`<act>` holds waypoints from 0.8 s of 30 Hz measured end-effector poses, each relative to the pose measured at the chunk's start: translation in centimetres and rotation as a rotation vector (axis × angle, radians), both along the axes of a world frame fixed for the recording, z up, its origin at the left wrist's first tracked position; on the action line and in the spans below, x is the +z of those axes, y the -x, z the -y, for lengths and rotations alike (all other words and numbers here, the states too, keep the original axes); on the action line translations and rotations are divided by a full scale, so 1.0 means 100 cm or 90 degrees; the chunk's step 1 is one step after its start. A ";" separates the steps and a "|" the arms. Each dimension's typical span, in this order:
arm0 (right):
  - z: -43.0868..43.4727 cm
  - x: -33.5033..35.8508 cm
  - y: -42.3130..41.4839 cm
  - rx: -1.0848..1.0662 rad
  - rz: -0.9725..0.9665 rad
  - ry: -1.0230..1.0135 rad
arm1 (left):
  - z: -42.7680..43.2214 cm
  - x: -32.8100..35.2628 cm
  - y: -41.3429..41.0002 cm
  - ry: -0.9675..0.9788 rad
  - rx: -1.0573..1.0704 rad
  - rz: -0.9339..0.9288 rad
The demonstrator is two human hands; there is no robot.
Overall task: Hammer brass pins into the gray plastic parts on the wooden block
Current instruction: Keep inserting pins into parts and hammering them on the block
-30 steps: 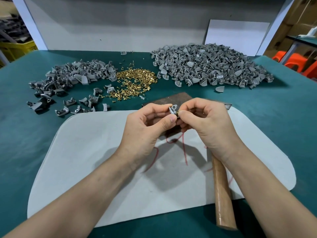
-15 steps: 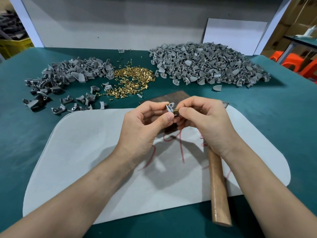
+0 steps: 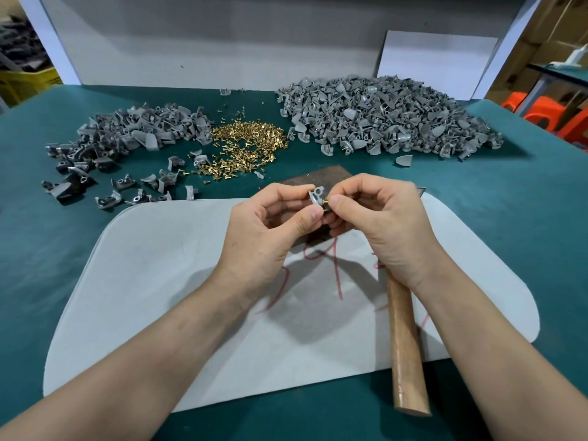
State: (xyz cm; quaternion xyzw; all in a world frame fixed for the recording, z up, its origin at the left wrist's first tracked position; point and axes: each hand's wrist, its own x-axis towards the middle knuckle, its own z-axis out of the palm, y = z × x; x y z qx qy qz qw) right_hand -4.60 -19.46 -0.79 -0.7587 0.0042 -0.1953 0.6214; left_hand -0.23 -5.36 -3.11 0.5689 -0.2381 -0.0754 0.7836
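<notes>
Left hand pinches a gray part; right hand pinches a brass pin against it. Wooden block lies largely hidden beneath the fingers. Hammer has its head mostly hidden under the right hand. Pin heap lies beyond.

Matt teal cloth covered the worktop; the pale gray mat on it was matt too, possibly felt. Toward the far edge, brass pins gleamed, glossy metal, beside dull gray plastic parts. The wooden block looked dark and rough; the hammer handle, smooth varnished wood.
</notes>
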 end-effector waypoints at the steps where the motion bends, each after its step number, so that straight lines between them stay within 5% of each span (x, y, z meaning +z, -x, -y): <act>1: 0.000 0.000 0.000 -0.001 -0.002 -0.003 | 0.000 0.000 0.000 0.002 -0.003 -0.001; 24: -0.002 -0.001 0.001 -0.012 0.010 0.009 | -0.001 0.000 0.001 0.015 -0.020 -0.013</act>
